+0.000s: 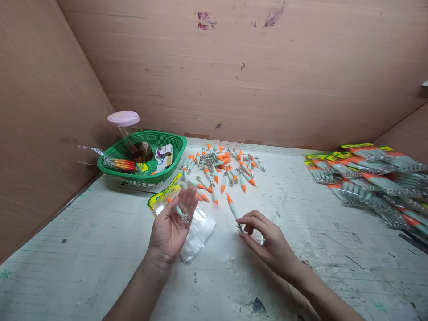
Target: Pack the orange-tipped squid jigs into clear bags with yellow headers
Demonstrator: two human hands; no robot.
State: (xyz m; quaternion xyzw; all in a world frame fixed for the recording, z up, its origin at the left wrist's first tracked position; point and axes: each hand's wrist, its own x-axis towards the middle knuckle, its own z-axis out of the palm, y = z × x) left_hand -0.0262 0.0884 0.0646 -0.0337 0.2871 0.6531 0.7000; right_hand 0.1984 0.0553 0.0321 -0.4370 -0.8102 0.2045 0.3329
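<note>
"Holding what, the right grip (265, 238)?"
"A lure (232, 207), pinched by its hooks, near the pile (223, 157)."
"And the left grip (167, 236)?"
"Spread wide, another lure (178, 210) resting on its palm, beside clear bags (202, 232)."

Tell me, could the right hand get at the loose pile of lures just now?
Probably yes: the pile of lures lies just beyond the right hand, with open tabletop alongside. However, it already holds a lure by the hook end, so it might need freeing first.
</note>
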